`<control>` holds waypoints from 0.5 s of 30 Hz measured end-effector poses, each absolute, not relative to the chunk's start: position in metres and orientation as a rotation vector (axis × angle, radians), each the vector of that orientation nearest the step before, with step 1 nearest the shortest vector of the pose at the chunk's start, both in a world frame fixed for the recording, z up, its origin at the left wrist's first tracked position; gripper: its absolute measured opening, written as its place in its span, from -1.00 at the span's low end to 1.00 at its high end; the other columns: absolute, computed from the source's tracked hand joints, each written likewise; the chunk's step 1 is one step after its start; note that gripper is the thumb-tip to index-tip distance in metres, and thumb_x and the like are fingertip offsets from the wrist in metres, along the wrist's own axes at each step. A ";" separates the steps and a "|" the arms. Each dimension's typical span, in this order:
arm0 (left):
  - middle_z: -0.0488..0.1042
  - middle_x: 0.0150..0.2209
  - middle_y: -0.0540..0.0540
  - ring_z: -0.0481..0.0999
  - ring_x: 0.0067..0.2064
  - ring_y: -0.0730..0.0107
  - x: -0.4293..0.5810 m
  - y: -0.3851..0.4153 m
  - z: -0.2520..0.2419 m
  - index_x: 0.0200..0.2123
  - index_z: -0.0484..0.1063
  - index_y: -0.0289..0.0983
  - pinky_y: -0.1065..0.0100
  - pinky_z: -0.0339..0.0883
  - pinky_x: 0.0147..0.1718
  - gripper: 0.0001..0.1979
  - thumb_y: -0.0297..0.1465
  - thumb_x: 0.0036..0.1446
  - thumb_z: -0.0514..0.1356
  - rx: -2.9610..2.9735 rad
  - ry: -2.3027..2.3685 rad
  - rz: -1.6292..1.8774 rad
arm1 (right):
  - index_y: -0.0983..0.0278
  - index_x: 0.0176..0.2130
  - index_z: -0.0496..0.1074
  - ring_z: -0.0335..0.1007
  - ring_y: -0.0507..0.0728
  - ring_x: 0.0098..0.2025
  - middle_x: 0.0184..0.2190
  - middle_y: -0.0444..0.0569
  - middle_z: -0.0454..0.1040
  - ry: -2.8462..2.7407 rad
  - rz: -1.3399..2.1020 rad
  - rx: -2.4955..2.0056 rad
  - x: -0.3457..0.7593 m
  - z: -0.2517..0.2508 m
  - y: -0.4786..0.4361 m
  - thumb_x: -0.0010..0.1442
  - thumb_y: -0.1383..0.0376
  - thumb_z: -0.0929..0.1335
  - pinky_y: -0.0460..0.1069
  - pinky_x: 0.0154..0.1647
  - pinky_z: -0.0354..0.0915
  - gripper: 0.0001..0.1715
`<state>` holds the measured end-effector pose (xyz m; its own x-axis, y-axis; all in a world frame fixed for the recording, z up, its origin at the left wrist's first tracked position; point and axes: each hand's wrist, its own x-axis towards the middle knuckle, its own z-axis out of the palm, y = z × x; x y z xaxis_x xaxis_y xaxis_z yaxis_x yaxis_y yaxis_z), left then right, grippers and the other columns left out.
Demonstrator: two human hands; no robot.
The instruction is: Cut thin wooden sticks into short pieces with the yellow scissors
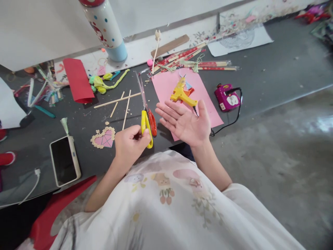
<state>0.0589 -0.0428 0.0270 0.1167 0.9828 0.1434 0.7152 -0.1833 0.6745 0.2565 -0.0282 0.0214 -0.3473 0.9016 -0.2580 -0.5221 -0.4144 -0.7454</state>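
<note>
My left hand (130, 144) is closed around the yellow handle of a pair of scissors (146, 111), whose blades point away from me over the dark table (85, 118). My right hand (185, 121) is held open, palm up, fingers spread, with nothing in it. It hovers over the near edge of a pink paper sheet (166, 86). A yellow glue gun (182, 94) lies on that sheet just beyond my right fingers. A pink heart-shaped craft piece (103, 138) rimmed with small bits lies left of my left hand.
A phone (65, 160) lies at the near left with a cable beside it. Thin wooden sticks (122, 100), folded red paper (78, 80), yarn (109, 81), a dotted bottle (108, 29), stick packets (208, 65) and a magenta device (227, 98) with a black cord are scattered about.
</note>
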 end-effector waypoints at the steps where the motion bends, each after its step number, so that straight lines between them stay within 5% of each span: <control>1: 0.06 -0.72 0.13 0.03 -0.63 0.63 0.059 -0.043 0.027 -0.69 0.07 -0.27 0.49 -0.06 -0.64 -0.64 -0.36 0.02 0.16 1.960 1.647 0.802 | 0.15 0.12 0.26 0.06 0.21 0.34 0.28 0.00 0.21 -0.695 1.892 -0.817 0.256 0.021 -0.029 0.07 -0.35 0.00 0.18 0.23 0.18 -0.06; 15: 0.02 -0.71 0.13 0.00 -0.62 0.63 0.059 -0.040 0.027 -0.69 0.03 -0.26 0.48 -0.10 -0.64 -0.63 -0.37 0.01 0.16 1.959 1.647 0.827 | 0.08 0.09 0.31 -0.02 0.23 0.36 0.18 -0.02 0.32 -0.688 1.847 -0.690 0.252 0.029 -0.033 0.05 -0.32 0.14 0.23 0.21 0.15 -0.17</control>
<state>0.0594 -0.0401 0.0273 0.1082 0.9815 0.1580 0.7127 -0.1873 0.6759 0.2522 -0.0326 0.0287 -0.3312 0.9315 -0.1501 -0.6060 -0.3320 -0.7229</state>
